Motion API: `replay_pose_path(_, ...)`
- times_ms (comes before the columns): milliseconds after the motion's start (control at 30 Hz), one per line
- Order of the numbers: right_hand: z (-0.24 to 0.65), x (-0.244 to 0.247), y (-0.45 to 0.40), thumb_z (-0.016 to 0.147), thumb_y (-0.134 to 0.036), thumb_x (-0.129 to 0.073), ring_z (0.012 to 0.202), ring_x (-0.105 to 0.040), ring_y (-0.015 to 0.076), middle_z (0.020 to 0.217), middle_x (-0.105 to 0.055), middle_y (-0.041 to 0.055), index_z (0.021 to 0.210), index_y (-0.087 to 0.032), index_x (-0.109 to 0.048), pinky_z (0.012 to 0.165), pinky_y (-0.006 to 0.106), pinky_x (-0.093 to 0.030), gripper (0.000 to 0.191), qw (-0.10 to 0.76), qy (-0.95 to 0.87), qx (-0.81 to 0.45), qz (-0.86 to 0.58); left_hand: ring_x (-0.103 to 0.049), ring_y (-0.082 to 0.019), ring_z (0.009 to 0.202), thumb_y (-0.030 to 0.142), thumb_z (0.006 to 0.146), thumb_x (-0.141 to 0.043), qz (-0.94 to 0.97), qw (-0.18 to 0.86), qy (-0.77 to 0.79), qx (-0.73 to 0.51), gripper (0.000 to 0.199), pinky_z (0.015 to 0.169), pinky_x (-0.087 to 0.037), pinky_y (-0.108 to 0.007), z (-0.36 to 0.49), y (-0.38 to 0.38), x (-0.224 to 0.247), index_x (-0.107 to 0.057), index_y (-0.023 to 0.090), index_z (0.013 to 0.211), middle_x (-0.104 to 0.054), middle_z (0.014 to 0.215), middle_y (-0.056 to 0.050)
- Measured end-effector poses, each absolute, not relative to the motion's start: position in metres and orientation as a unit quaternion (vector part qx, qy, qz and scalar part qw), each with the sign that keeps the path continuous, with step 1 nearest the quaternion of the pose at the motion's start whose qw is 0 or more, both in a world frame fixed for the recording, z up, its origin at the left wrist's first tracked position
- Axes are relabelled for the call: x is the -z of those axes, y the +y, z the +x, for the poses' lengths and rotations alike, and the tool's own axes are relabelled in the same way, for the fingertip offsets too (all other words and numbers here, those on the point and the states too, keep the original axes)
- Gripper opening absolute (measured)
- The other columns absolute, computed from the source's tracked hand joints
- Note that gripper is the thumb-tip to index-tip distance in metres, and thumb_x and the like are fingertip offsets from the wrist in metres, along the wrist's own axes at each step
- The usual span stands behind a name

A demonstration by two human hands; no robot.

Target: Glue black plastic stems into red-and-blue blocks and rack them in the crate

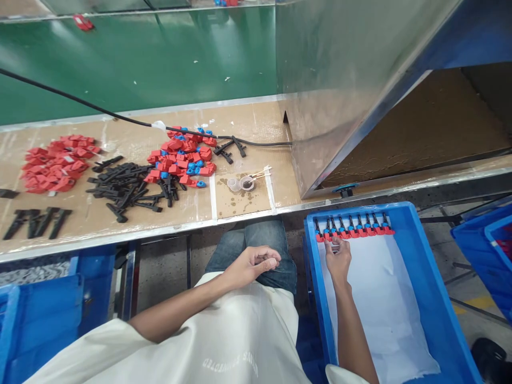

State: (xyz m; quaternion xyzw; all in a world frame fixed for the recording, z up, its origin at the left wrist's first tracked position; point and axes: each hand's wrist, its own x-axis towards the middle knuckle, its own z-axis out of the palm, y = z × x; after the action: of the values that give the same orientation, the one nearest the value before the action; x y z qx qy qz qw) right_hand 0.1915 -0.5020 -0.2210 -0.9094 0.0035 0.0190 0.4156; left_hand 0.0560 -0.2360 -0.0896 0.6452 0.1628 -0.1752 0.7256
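The fingers of the right hand reach to the near edge of a row of assembled pieces, close to its left end; whether they grip a piece or only touch it, I cannot tell. The left hand is over the lap, its fingers loosely curled and released, with nothing visible in them.

The assembled pieces lie side by side in the far part of a blue crate, on a white sheet. Each shows a slim black stem pointing away from the person, a blue middle and a red block at the near end. The red ends form a nearly continuous band, while the black stems stand apart from each other.

On the desk, to the left of the crate, a small cup of dark contents has thin sticks leaning across its rim, with droplets around it. Further left is a pile of angular red-and-blue parts, then a tangled heap of black parts, and beyond that a pile of red parts. A black cable runs above them.
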Motion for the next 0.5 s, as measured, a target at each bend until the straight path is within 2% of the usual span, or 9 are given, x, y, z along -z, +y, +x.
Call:
replay_pose_path(233,0.182,0.223,-0.517,0.089,-0.063,-0.052,0.071,-0.061,0.0176,0.096,-0.064,0.0088,0.099,-0.018,-0.066,0.066,0.034,-0.055,0.048,0.398,-0.006,-0.017,-0.917,-0.066,-0.018,0.083,0.065,0.076,-0.071,0.651,0.713,0.217,0.142,0.053,0.076,-0.051,-0.029,0.059,-0.217,0.089,-0.071,0.015,0.094,-0.071,0.090,-0.008)
replay_pose_path(333,0.194,0.225,-0.527,0.091,-0.061,-0.048,0.074,-0.060,0.0193,0.094,-0.064,0.0097,0.103,-0.017,-0.067,0.068,0.035,-0.053,0.049,0.362,0.001,0.014,-0.932,-0.066,-0.019,0.081,0.066,0.072,-0.073,0.653,0.702,0.250,0.137,0.056,0.074,-0.051,-0.030,0.060,-0.210,0.090,-0.072,0.014,0.093,-0.072,0.087,-0.008)
replay_pose_path(433,0.231,0.221,-0.548,0.093,-0.054,-0.041,0.096,-0.059,0.0277,0.109,-0.061,0.0182,0.116,-0.014,-0.066,0.082,0.043,-0.050,0.053,0.298,0.029,0.078,-0.951,-0.065,-0.019,0.080,0.067,0.071,-0.073,0.656,0.696,0.259,0.135,0.057,0.072,-0.051,-0.030,0.063,-0.208,0.090,-0.072,0.014,0.093,-0.072,0.085,-0.008)
replay_pose_path(500,0.268,0.216,-0.564,0.093,-0.047,-0.037,0.114,-0.051,0.0357,0.123,-0.055,0.0244,0.122,-0.010,-0.064,0.092,0.052,-0.045,0.054,0.252,0.041,0.113,-0.960,-0.065,-0.019,0.081,0.067,0.071,-0.073,0.661,0.692,0.254,0.140,0.057,0.072,-0.050,-0.030,0.065,-0.207,0.088,-0.072,0.014,0.093,-0.072,0.086,-0.008)
